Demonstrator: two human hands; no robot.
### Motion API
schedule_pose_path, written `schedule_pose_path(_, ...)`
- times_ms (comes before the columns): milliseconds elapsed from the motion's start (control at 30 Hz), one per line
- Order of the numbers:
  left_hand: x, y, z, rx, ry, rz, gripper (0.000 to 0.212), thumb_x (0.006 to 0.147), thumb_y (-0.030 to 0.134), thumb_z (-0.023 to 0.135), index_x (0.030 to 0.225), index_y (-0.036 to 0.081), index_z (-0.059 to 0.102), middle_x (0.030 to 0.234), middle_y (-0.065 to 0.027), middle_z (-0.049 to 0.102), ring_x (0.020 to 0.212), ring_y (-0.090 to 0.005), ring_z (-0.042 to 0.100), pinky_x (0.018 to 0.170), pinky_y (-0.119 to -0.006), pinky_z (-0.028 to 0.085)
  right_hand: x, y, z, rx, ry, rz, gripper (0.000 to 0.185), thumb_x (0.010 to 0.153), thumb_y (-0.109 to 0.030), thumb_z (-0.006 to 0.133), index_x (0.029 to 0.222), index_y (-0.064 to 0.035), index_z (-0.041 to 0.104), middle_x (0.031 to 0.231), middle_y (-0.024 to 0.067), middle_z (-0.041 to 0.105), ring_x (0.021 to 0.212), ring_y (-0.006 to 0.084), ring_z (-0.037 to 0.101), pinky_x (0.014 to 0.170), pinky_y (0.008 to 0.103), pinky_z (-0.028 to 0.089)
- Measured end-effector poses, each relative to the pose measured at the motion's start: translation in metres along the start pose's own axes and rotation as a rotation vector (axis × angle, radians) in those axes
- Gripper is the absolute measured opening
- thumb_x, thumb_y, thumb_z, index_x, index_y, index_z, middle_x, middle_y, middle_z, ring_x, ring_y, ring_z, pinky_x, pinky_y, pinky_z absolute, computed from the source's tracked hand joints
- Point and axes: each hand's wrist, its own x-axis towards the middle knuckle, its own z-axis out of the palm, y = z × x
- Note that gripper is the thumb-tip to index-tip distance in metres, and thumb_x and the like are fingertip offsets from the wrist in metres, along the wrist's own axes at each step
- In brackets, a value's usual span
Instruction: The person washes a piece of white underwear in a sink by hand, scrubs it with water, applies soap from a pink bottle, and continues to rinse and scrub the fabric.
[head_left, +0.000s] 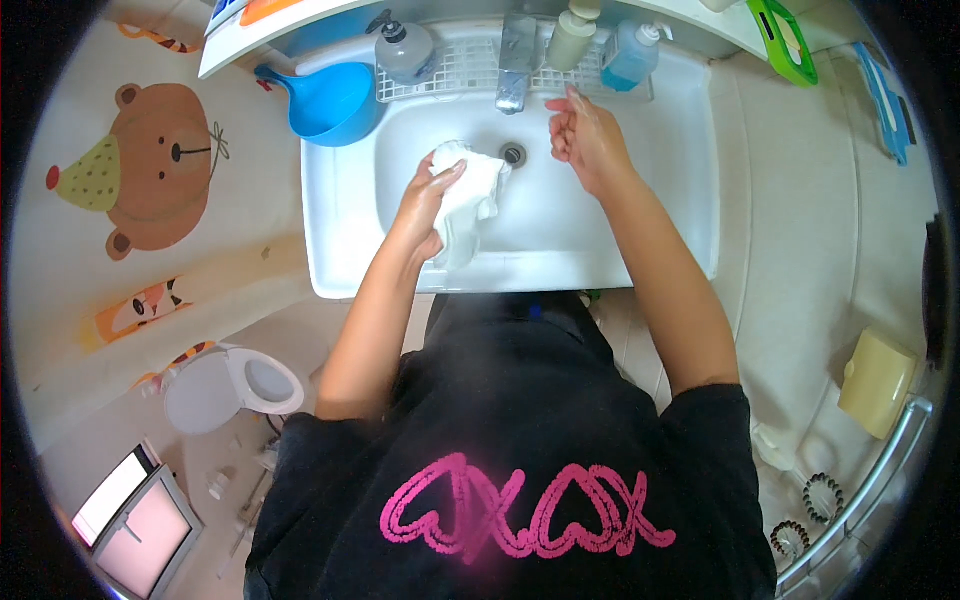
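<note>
A damp-looking white cloth hangs from my left hand, pinched between the thumb and fingers over the left part of the white washbasin. My right hand is raised above the basin with nothing in it; its fingers are loosely curled and partly apart, close to the pump bottles. Between the hands lies the round drain. The metal faucet reaches over the basin from the back; no water stream shows.
A blue dipper rests on the basin's back left corner. Along the white grid rack stand a clear pump bottle, a pale green bottle and a blue-liquid pump bottle. A shelf overhangs the back. A toilet stands left.
</note>
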Motion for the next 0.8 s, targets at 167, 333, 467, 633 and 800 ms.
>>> schedule_pose_path(167,0.078,-0.028,-0.009,0.214,0.046,-0.078,0.054,0.096,0.037,0.048,0.138,0.01,0.027,0.127,-0.0123,0.047,0.11,-0.0237,0.056,0.081,-0.039,0.054,0.063,-0.024,0.041,-0.124,0.035,0.143,0.038,0.097,-0.035,0.048,0.091,0.0023,0.053,0.064,0.0034,0.049,0.048,0.0119,0.04,0.042,0.0255,0.028)
schedule_pose_path(333,0.118,-0.034,0.009,0.119,-0.056,-0.101,0.044,0.099,0.038,0.04,0.135,0.014,0.03,0.125,-0.0096,0.047,0.107,-0.0214,0.055,0.083,-0.038,0.051,0.082,-0.04,0.028,-0.165,0.029,-0.043,0.035,0.097,-0.032,0.047,0.083,0.0,0.052,0.057,0.0031,0.046,0.045,0.012,0.039,0.04,0.0266,0.026)
schedule_pose_path(467,0.143,-0.048,-0.005,0.135,-0.047,-0.039,0.038,0.1,0.035,0.037,0.131,0.014,0.035,0.123,-0.0087,0.048,0.109,-0.0204,0.053,0.087,-0.037,0.049,0.07,-0.011,-0.006,-0.386,0.189,-0.235,0.043,0.097,-0.041,0.042,0.085,-0.0016,0.053,0.058,0.0046,0.049,0.044,0.0144,0.042,0.041,0.0279,0.032)
schedule_pose_path(633,0.147,-0.051,0.015,0.109,-0.095,-0.028,0.047,0.096,0.038,0.045,0.136,0.018,0.033,0.137,-0.0093,0.038,0.126,-0.0231,0.034,0.101,-0.043,0.03,0.07,0.094,-0.039,-0.337,0.237,0.303,0.068,0.084,-0.067,0.047,0.105,-0.0032,0.056,0.087,0.0042,0.059,0.084,0.0151,0.055,0.076,0.0276,0.044)
schedule_pose_path(800,0.149,-0.056,0.0,0.21,-0.009,0.136,0.051,0.091,0.024,0.058,0.13,0.008,0.031,0.12,-0.0164,0.049,0.11,-0.0216,0.048,0.092,-0.033,0.039,0.076,0.122,-0.004,-0.161,0.252,-0.074,0.03,0.095,-0.032,0.051,0.093,-0.0014,0.053,0.075,0.0099,0.058,0.069,0.0222,0.055,0.063,0.0327,0.04)
